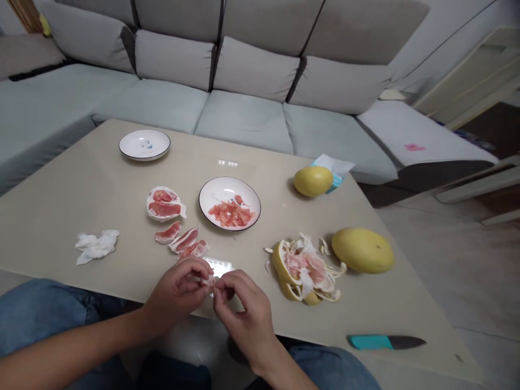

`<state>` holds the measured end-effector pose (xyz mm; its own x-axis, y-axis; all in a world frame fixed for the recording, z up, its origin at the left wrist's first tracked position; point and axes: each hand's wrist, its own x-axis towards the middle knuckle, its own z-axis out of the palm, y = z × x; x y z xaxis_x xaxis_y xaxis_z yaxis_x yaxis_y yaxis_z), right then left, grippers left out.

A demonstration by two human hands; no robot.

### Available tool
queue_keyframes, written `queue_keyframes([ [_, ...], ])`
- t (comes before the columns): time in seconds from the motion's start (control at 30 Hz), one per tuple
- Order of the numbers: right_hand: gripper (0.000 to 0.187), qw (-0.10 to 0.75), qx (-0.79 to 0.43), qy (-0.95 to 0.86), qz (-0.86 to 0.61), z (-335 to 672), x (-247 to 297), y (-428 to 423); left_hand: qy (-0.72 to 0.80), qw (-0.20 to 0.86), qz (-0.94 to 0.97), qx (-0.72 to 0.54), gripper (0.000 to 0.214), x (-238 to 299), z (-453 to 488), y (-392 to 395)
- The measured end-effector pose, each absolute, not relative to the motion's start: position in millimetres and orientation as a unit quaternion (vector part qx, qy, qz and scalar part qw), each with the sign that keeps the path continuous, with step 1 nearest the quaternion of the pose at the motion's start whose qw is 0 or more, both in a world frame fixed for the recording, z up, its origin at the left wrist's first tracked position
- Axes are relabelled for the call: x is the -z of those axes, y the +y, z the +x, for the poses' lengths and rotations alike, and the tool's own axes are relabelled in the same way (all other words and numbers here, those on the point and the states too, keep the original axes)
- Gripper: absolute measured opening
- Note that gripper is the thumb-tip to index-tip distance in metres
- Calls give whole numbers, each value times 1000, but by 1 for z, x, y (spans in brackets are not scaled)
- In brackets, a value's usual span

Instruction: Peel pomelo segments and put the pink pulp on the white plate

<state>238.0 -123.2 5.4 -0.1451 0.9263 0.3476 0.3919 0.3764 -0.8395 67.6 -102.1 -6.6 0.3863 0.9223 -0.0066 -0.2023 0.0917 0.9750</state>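
Over the table's near edge, my left hand [181, 287] is closed on a small pomelo segment [208, 280], mostly hidden by the fingers. My right hand [244, 309] pinches at the other side of that piece, fingertips together. Just beyond my left hand lie several pink pomelo segments [184, 241] with white membrane. Behind them sits a partly peeled pomelo chunk [163, 205] showing red flesh. A white plate [209, 192] with a dark rim holds a heap of peeled pomelo flesh [233, 214]. To the right of my hands is a pile of yellow rind and membrane [304, 271].
Two whole yellow pomelos, one rear [312, 181] by a tissue pack [336, 169] and one right [363, 250], rest on the table [101, 195]. A teal-handled knife [385, 342] lies near front right. Crumpled tissue [97, 246] and another plate [145, 144] are left.
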Motion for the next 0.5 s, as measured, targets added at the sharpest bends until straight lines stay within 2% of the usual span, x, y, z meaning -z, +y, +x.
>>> queue_keyframes([
  [0.27,14,416,-269,-735,-463,242,-5,-121,383,607,583,-380,8,3,66,-99],
  [0.33,14,409,-241,-748,-465,243,-2,-122,395,542,653,-351,8,-1,64,-97],
  [0.5,12,356,-157,-801,-456,245,3,-122,381,284,822,-315,15,-7,61,-93],
])
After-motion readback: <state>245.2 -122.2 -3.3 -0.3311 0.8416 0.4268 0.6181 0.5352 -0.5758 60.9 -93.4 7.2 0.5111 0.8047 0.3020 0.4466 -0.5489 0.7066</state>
